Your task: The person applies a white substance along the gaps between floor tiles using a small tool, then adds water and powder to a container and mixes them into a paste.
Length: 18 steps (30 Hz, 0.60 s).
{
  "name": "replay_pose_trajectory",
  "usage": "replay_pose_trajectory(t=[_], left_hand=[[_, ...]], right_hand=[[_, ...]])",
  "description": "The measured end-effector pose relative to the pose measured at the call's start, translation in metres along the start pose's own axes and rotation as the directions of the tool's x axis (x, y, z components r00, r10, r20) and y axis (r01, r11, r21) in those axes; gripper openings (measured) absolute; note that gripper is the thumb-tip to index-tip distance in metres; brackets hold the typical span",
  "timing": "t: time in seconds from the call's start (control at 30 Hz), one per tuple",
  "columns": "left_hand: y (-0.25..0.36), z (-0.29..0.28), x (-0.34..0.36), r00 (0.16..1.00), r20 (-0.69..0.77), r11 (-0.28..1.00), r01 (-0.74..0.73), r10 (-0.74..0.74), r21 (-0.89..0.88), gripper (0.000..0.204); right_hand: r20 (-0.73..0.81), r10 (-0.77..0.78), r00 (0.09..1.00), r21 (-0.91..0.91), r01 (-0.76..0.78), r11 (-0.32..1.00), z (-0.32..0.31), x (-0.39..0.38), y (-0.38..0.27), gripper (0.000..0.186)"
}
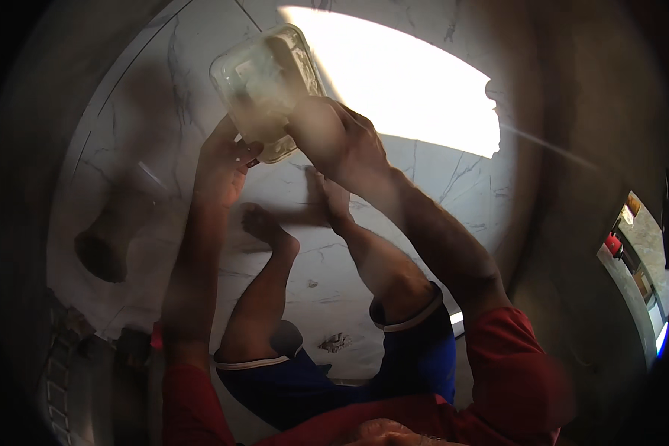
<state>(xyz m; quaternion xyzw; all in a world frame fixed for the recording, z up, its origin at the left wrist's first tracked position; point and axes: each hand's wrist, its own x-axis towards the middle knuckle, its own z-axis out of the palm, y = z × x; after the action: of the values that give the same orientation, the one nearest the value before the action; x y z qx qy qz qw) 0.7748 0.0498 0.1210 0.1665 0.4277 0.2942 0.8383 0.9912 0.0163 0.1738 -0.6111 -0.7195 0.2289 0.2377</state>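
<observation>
I hold a clear rectangular container [264, 70] with some pale, streaky contents up over the marble-patterned floor [149, 111]. My left hand [223, 160] is closed on its lower left corner. My right hand [334, 141] is at its lower right, fingers curled at the rim or inside it; part of them is hidden behind the back of the hand. Below the hands show my two bare feet [267, 223] and bent legs in blue shorts.
Bright sunlight [401, 82] falls on the floor at upper right. A dark rounded shape [100, 253] at left is unclear. A small dark debris patch [334, 343] sits between my legs. An opening [632, 260] at far right shows objects beyond, and dark clutter lines the lower left edge.
</observation>
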Motion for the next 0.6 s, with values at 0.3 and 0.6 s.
replay_pose_trajectory(t=[0.3, 0.6], left_hand=[[-0.010, -0.044, 0.043, 0.999, 0.042, 1.000, -0.004, 0.003, 0.031, 0.069], [-0.002, -0.069, 0.070, 0.998, 0.060, 0.992, 0.013, -0.021, 0.124, 0.068]], right_hand=[[0.021, -0.130, 0.991, 0.148, 0.126, 0.981, 0.037, 0.024, 0.038, 0.028], [0.157, -0.317, 0.935, 0.056, 0.312, 0.948, 0.072, 0.058, 0.065, 0.026]])
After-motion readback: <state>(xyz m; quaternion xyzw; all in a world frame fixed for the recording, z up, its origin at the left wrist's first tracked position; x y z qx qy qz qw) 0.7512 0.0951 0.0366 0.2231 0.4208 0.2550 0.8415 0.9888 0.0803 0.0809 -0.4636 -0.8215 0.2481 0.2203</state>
